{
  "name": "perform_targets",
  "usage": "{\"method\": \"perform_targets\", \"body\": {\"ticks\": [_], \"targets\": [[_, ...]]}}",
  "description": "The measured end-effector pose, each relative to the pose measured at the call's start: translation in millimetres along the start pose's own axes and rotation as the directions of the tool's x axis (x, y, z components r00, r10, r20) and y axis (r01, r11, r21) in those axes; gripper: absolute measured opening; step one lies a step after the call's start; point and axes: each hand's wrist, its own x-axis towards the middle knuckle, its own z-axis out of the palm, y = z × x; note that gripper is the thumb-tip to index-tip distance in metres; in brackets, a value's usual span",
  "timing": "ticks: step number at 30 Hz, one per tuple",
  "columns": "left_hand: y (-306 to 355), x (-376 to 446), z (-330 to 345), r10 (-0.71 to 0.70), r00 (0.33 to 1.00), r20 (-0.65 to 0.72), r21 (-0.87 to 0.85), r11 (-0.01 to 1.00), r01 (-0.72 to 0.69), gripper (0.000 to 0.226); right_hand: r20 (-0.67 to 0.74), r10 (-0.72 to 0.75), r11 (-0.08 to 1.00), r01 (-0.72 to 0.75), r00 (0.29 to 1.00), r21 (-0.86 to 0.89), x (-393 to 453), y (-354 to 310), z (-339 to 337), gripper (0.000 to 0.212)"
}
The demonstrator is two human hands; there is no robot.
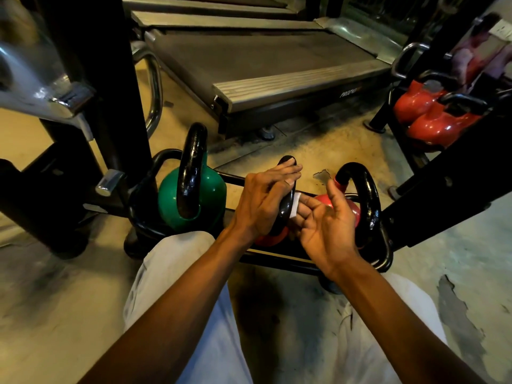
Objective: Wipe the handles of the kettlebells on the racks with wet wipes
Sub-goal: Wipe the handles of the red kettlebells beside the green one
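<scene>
The middle kettlebell's handle (pixel 286 200) is standing as a tall black loop on the low rack (pixel 277 257), its long axis running away from the person, between the green kettlebell (pixel 191 198) to its left and a red kettlebell (pixel 352 209) to its right. The left hand (pixel 263 200) is wrapping its fingers (pixel 288 170) over the top of that handle, gripping it. The right hand (pixel 324 220) is lying just right of the handle, palm up and fingers (pixel 307 203) fairly straight, pressing a white wet wipe (pixel 294 205) against the handle's right side. Judging from this, the wipe would need to slide along the loop, with the right hand nearer the uncovered stretch.
</scene>
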Motion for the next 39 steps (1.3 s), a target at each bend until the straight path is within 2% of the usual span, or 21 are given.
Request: {"method": "perform_targets", "body": {"ticks": [3, 8, 13, 15, 18, 20, 23, 24, 26, 28, 31, 34, 36, 39], "targets": [[0.2, 0.7, 0.9, -0.005, 1.0, -0.007, -0.005, 1.0, 0.005, 0.05, 0.02, -0.038, 0.994, 0.04, 0.999, -0.101, -17.7, 5.6, -4.7, 0.076], [0.9, 1.1, 1.4, 0.004, 1.0, -0.024, -0.009, 1.0, -0.004, 0.049, -0.036, -0.163, 0.969, 0.153, 0.986, -0.193, -27.5, 15.0, -3.7, 0.073], [-3.1, 0.9, 2.5, 0.023, 0.999, -0.027, 0.002, 1.0, -0.023, 0.048, -0.09, -0.127, 0.956, 0.098, 0.988, -0.276, -7.8, 21.9, 4.4, 0.072], [-3.5, 0.8, 2.3, 0.02, 0.999, -0.028, -0.003, 1.0, -0.02, 0.048, -0.069, -0.141, 0.95, 0.115, 0.988, -0.292, -7.5, 21.1, 5.4, 0.071], [-3.5, 1.1, 3.0, 0.019, 0.999, -0.04, -0.011, 1.0, -0.02, 0.047, -0.028, -0.183, 0.945, 0.168, 0.983, -0.28, -24.8, 28.5, 4.6, 0.057], [-4.1, 1.2, 3.7, 0.015, 0.999, -0.047, -0.025, 1.0, -0.016, 0.047, -0.003, -0.232, 0.901, 0.214, 0.973, -0.378, -41.9, 44.5, 5.3, 0.054], [-6.5, 3.2, 1.7, 0.024, 0.999, -0.037, -0.011, 1.0, -0.024, 0.048, 0.118, -0.296, 0.697, 0.299, 0.948, -0.651, -65.2, 77.2, 18.7, 0.074], [-7.1, 4.1, -0.3, 0.026, 0.999, -0.03, -0.011, 1.0, -0.026, 0.049, 0.157, -0.345, 0.581, 0.342, 0.926, -0.739, -67.7, 90.1, 21.3, 0.082], [-8.8, 5.4, -4.9, 0.039, 0.999, 0.002, -0.006, 0.999, -0.039, 0.053, 0.27, -0.46, 0.259, 0.419, 0.846, -0.87, -65.7, 113.0, 18.6, 0.089], [-12.5, 6.8, -9.3, 0.008, 0.999, 0.051, -0.032, 0.999, -0.006, 0.058, 0.373, -0.513, -0.014, 0.427, 0.774, -0.904, -56.1, 121.6, 9.9, 0.09], [-13.5, 10.0, -12.1, -0.114, 0.987, 0.114, -0.169, 0.977, 0.132, 0.059, 0.482, -0.535, -0.209, 0.444, 0.693, -0.871, -41.1, 107.7, 1.3, 0.086], [-5.6, 12.7, -14.1, -0.258, 0.952, 0.167, -0.331, 0.895, 0.3, 0.065, 0.611, -0.487, -0.407, 0.457, 0.623, -0.791, -26.5, 77.6, 1.5, 0.086], [-2.2, 13.5, -15.4, -0.293, 0.939, 0.18, -0.385, 0.857, 0.341, 0.065, 0.711, -0.368, -0.544, 0.481, 0.6, -0.687, -25.8, 69.0, -6.1, 0.083], [-0.8, 12.2, -14.9, -0.283, 0.945, 0.165, -0.36, 0.875, 0.325, 0.067, 0.805, -0.095, -0.729, 0.51, 0.586, -0.457, -35.2, 75.1, -31.0, 0.069]]}}
